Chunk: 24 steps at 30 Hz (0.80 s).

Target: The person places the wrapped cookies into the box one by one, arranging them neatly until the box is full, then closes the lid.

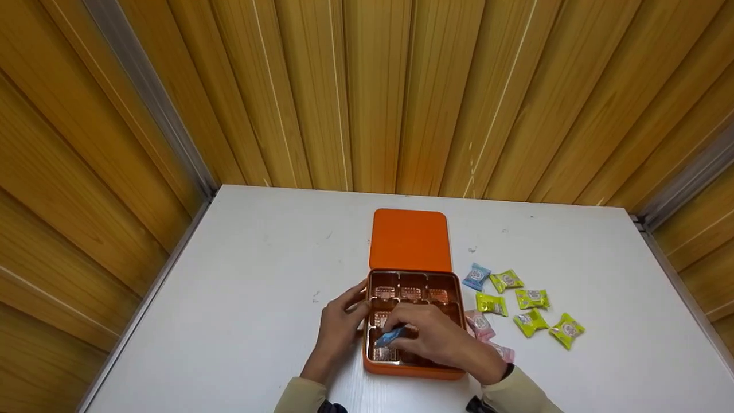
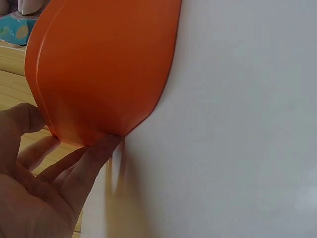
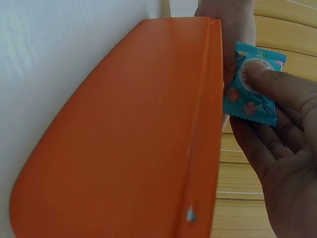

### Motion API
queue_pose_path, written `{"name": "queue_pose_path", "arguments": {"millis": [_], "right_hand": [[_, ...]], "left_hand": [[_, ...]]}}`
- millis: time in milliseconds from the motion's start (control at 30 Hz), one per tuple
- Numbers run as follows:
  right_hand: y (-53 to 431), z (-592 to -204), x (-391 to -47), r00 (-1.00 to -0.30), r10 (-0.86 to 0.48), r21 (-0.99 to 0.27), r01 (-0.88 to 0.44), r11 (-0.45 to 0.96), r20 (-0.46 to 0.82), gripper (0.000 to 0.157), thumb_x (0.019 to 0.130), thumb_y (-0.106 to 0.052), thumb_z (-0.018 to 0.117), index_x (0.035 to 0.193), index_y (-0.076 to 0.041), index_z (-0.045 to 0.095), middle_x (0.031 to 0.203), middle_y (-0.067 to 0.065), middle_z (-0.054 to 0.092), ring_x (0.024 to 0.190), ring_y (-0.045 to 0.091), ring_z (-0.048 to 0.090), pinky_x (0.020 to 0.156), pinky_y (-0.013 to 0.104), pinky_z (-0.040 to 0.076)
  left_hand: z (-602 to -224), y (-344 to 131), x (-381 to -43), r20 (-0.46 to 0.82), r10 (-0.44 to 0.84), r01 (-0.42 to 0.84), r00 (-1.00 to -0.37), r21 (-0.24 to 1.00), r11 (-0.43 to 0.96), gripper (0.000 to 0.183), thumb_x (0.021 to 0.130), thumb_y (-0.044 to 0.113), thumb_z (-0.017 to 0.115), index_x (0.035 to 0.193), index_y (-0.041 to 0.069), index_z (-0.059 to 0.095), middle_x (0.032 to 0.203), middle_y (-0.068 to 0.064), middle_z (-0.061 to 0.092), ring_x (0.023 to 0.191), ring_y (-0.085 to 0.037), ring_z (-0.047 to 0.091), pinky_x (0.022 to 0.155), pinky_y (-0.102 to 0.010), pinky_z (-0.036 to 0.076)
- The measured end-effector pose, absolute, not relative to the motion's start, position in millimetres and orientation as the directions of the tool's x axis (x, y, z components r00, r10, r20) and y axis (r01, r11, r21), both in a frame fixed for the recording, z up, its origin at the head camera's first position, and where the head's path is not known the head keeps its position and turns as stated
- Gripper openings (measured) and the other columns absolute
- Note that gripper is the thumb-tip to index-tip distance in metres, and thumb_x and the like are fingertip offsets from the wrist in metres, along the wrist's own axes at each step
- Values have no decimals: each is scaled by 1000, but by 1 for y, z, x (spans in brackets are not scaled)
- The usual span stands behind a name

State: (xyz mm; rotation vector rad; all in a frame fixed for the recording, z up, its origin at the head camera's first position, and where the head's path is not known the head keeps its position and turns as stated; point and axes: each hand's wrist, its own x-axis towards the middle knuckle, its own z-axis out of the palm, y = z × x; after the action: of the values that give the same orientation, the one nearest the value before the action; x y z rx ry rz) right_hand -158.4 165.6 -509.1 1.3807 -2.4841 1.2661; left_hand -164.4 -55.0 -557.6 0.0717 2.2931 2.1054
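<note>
An orange box stands on the table with its brown divided tray facing up and its lid laid back flat behind it. At the box's left side rests my left hand, thumb at the rim and nearly straight fingers against the outer wall. My right hand pinches a blue wrapped candy between thumb and fingers, over the tray's front left compartment. The candy lies tilted in the head view. My right hand hides several compartments; those in the back row hold nothing.
To the right of the box lie several green wrapped candies, another blue candy and two pink candies, partly covered by my right arm. The white table meets slatted wood-look walls at the back and sides.
</note>
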Motion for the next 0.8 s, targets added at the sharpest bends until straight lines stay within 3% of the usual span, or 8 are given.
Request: {"name": "queue_pose_path", "arguments": {"millis": [267,800], "right_hand": [[162,-503,-156,-641,-725,-665,-659,351,252,18,93,-7,83,107,-14,74,106,-8,71,97,8,65,87,29,58],[154,-507,-160,-589,-782,-626,-693,358,205,18,92,-4,82,107,-10,76,108,-4,71,102,9,67,92,25,57]], "left_hand": [[-558,-55,-165,2,46,8,-999,994,112,48,101,11,68,149,14,65,134,-22,69,118,-40,69,66,-40,64],[-557,-54,-166,1,47,6,-999,993,116,49,100,7,67,148,13,65,135,-21,69,119,-38,69,67,-39,64]]}}
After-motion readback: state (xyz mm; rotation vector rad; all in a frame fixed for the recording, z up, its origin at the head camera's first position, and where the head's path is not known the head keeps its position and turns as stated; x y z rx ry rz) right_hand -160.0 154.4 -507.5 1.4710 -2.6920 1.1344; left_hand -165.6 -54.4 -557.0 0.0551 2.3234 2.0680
